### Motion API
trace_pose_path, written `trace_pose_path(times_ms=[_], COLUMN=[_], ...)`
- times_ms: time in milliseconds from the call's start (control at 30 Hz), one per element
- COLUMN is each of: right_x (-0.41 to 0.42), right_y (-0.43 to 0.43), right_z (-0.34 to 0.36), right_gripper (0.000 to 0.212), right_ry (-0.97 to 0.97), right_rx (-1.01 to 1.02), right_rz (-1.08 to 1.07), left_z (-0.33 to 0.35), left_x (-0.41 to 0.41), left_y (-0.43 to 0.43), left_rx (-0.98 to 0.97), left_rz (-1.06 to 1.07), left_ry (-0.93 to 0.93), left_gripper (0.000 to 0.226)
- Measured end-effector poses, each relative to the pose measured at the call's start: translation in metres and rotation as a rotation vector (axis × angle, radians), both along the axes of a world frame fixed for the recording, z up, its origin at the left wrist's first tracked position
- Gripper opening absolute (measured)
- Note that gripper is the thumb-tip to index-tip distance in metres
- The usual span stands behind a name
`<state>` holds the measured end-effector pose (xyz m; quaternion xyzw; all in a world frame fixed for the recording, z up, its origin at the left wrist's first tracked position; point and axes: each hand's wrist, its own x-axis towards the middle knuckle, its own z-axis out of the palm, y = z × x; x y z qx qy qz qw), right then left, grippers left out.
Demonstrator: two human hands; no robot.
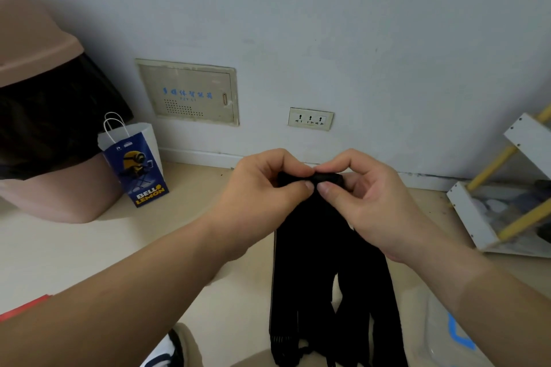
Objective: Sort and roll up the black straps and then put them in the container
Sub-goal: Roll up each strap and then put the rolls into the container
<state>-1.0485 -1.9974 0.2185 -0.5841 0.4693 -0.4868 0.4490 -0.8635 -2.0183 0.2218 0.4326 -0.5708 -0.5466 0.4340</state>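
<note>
Head view: both hands are raised in front of a pale wall and hold the top end of the black straps. The straps are flat, matt bands of dark webbing, several side by side. They hang down from the hands, with faint ribbing visible low on the leftmost band. At the top the webbing is turned into a small tight roll. The left hand pinches the roll between curled thumb and forefinger, and the right hand pinches it the same way from the other side, their thumb tips nearly touching.

A blue paper bag on the floor at left reads "BELL LEMON" under a yellow cartoon figure. A cream wall panel bears blue characters too blurred to read.

The straps' lower ends run off the bottom edge, so whether they reach the floor cannot be told. A clear plastic container with a blue part sits at lower right, mostly hidden behind the right forearm.
</note>
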Motion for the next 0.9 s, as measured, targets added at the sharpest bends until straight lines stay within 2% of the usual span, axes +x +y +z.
trace_pose_path(times_ms=[100,200,333,433,600,733,900], right_x=[0.000,0.002,0.000,0.000,0.002,0.000,-0.003], right_y=[-0.001,-0.002,-0.003,-0.003,-0.003,-0.002,0.003], right_z=[-0.002,-0.001,0.001,0.000,0.003,0.006,0.017], right_gripper=[0.030,0.022,0.034,0.034,0.028,0.029,0.024], right_ry=[0.148,0.255,0.388,0.454,0.517,0.448,0.066], right_rx=[-0.088,-0.162,-0.276,-0.292,-0.286,-0.144,0.104], right_rz=[0.019,-0.017,-0.062,-0.070,-0.063,0.035,0.119], left_z=[0.006,0.002,-0.002,-0.004,-0.007,-0.003,0.001], left_x=[0.003,0.005,0.008,0.013,0.016,0.017,0.013], left_y=[-0.002,-0.006,-0.004,-0.003,-0.006,-0.003,0.001], left_rx=[0.223,0.327,0.433,0.402,0.256,0.123,0.030], left_rz=[-0.029,-0.065,-0.197,-0.279,-0.254,-0.209,-0.152], left_ry=[0.146,0.186,0.153,0.108,0.022,-0.125,-0.168], left_gripper=[0.004,0.021,0.040,0.043,0.043,0.021,0.013])
